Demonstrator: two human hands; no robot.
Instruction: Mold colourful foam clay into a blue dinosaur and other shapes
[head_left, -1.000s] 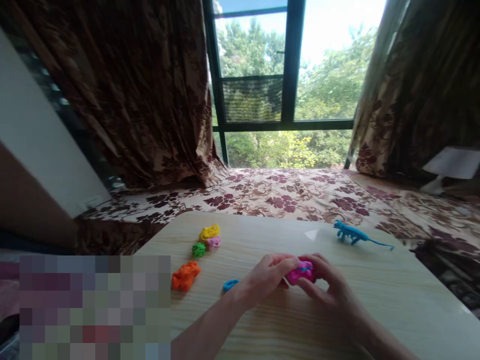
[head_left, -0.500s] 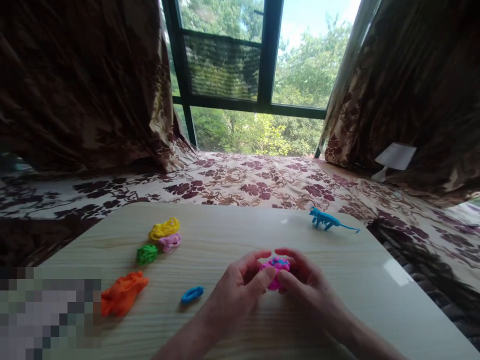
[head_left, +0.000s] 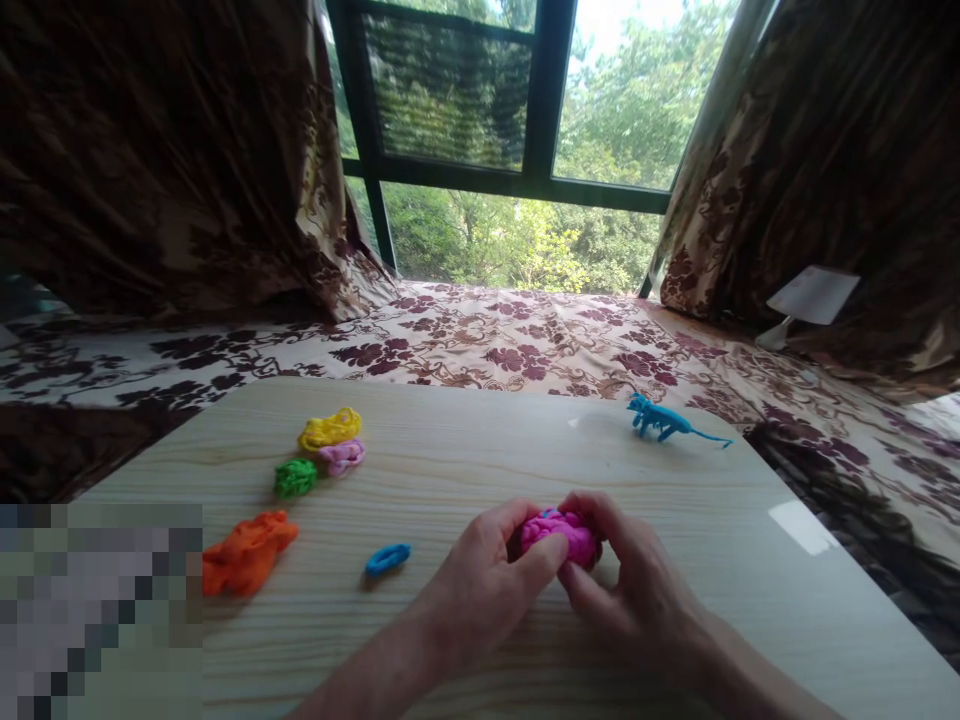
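Both hands meet over a magenta lump of clay (head_left: 559,533) with small blue specks, low over the light wooden table (head_left: 465,470). My left hand (head_left: 487,585) pinches it from the left with thumb and curled fingers. My right hand (head_left: 637,590) grips it from the right, thumb pressed against its near side. To the left lie a small blue clay ring (head_left: 388,558), an orange clay lump (head_left: 247,552), a green clay ball (head_left: 295,478), a pale pink piece (head_left: 343,455) and a yellow coil (head_left: 329,429).
A blue clay animal with a long thin tail (head_left: 664,421) stands at the table's far right. Floral bedding (head_left: 525,345) lies beyond the table, with dark patterned curtains (head_left: 165,150) beside a window (head_left: 510,130). A white lamp (head_left: 806,300) sits at the right.
The view has tilted down slightly. My hands have closed tighter around the magenta clay and pressed it lower toward the table. The other pieces have not moved.
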